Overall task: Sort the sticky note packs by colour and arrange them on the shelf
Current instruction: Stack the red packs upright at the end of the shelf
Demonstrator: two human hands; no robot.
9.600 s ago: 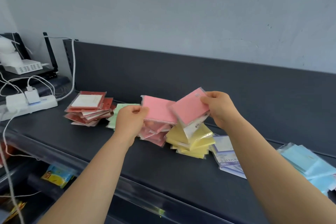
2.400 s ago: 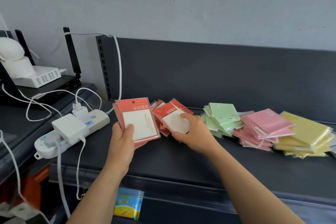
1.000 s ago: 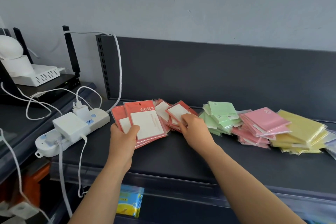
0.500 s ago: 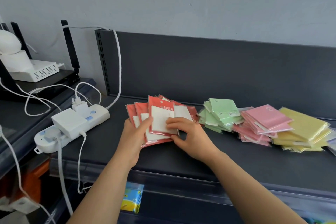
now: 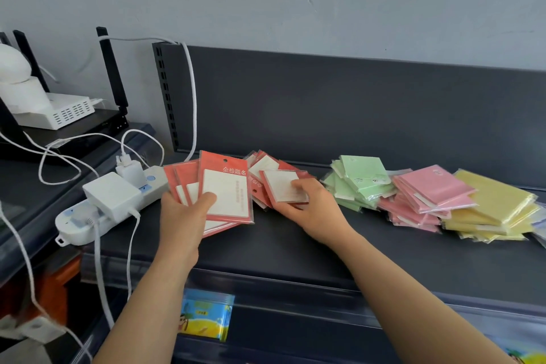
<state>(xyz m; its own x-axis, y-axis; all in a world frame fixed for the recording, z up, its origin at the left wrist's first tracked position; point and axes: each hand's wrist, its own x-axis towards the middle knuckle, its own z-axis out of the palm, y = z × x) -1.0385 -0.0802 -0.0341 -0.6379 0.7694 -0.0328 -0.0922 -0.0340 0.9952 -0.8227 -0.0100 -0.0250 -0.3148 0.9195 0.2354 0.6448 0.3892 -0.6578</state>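
Gripped a fan of red packs (image 5: 227, 195) in the left hand (image 5: 183, 216), thumb pressed flat on the top one. Pinched one more red pack (image 5: 283, 189) in the right hand (image 5: 310, 207), just over the red heap (image 5: 266, 161) on the shelf (image 5: 295, 248). Had the green pile (image 5: 363, 177), pink pile (image 5: 428, 195) and yellow pile (image 5: 496, 204) in a close row further right.

Could have let the fan slide apart and spill, since the wrappers looked shiny and only one thumb pinned them. Could also have bumped the power strip (image 5: 112, 201) just beside the left hand.

Reached both arms forward, left fingers hidden under the fan, right thumb on top of its pack with fingers curled below.
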